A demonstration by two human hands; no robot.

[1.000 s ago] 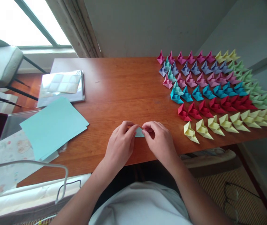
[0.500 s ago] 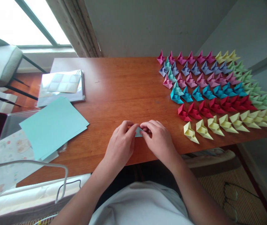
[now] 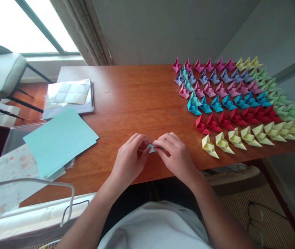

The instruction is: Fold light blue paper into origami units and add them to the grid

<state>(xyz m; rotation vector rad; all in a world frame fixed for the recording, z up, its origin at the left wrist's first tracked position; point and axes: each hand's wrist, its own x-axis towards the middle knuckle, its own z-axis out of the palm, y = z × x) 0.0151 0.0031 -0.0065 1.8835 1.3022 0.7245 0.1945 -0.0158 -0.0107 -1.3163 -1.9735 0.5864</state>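
Between my two hands is a small folded piece of light teal paper (image 3: 151, 148), mostly covered by my fingers. My left hand (image 3: 133, 154) pinches its left side between thumb and fingers. The thumb and fingertips of my right hand (image 3: 174, 150) are closed on its right side. Both hands are just above the table's front edge. To the right stand rows of folded paper boats, among them yellow ones (image 3: 222, 143), red ones (image 3: 224, 120) and blue ones (image 3: 228, 102).
Teal paper sheets (image 3: 61, 141) lie on the left of the wooden table (image 3: 131, 100), over a printed sheet (image 3: 9, 173). Behind them is a plastic-wrapped stack (image 3: 68, 97). A grey cable (image 3: 33, 180) crosses the lower left. A chair (image 3: 2, 72) stands beyond.
My fingers have shifted on the teal paper, and it now shows as a narrower, differently angled piece. My left hand has tilted slightly. The view has moved a little.
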